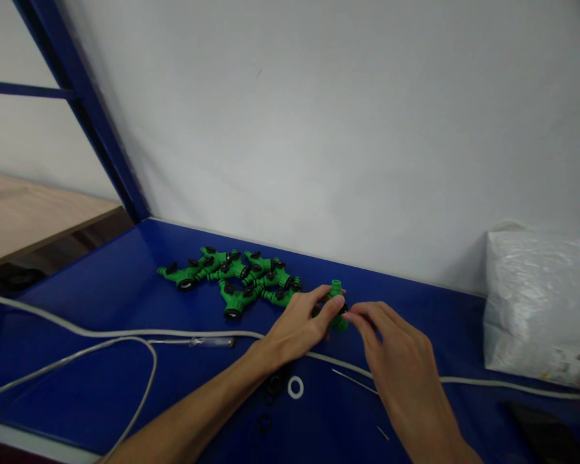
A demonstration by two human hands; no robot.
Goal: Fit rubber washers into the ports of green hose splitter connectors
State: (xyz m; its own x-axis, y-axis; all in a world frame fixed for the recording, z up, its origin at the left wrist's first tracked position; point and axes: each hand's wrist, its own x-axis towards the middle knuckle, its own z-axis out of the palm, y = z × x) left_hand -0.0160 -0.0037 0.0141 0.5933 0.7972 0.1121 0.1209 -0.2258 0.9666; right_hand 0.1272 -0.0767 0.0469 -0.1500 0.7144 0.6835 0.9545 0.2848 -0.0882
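Observation:
My left hand [297, 325] grips a green plastic hose fitting [337, 290] with a black knob, holding it upright on the blue table [125, 290]. My right hand [396, 351] reaches in from the right, its fingertips pinched at the fitting's black part. Whether those fingers hold a small piece is hidden. A pile of several similar green fittings [236, 277] with black knobs lies just left of my hands.
A grey cable [125, 335] runs across the table under my arms. A white ring [295, 387] and black rings [265, 422] lie between my forearms, with a thin metal pin [352, 380]. A white plastic bag [541, 303] sits at the right, against the white wall.

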